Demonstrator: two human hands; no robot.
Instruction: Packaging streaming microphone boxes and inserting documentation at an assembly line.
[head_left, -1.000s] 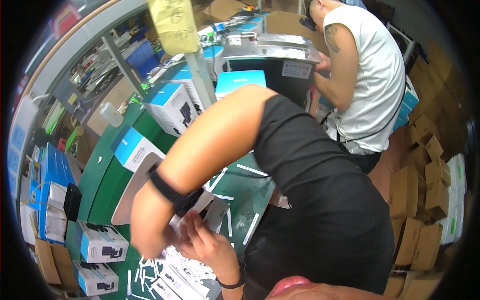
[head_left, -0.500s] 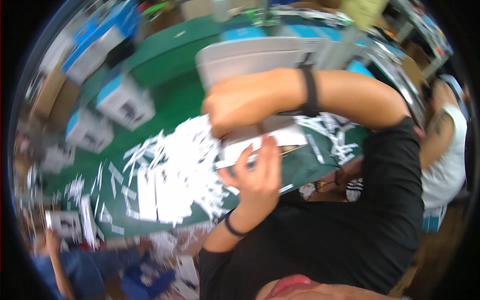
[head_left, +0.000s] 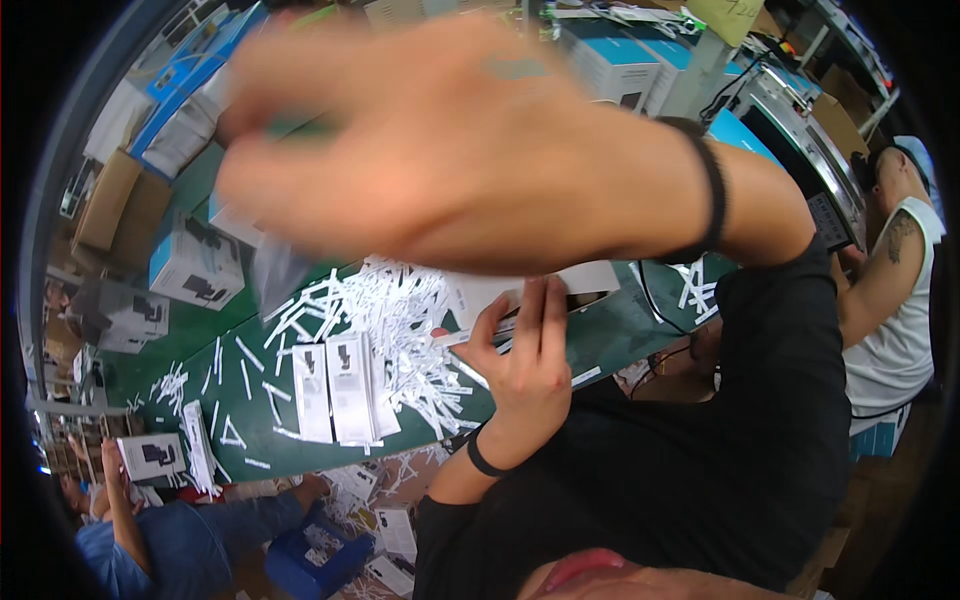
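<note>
Left fingers (head_left: 530,322) slightly spread, grasping the white box (head_left: 592,281); right fingers (head_left: 300,80) blurred, grip impossible to tell.

Right hand (head_left: 430,150): half second ago, at open white box (head_left: 590,283) with fingers curled; now lifted clear, much nearer eye, blurred, thumb and fingers spread. Hand now covers box's raised flap and stretch of far edge of table (head_left: 605,335). Greyish translucent piece (head_left: 285,275) now showing below hand; contact unclear. Since one second ago, view swung toward table's left end: co-worker in blue (head_left: 190,535) now visible along near edge, by left corner.
</note>
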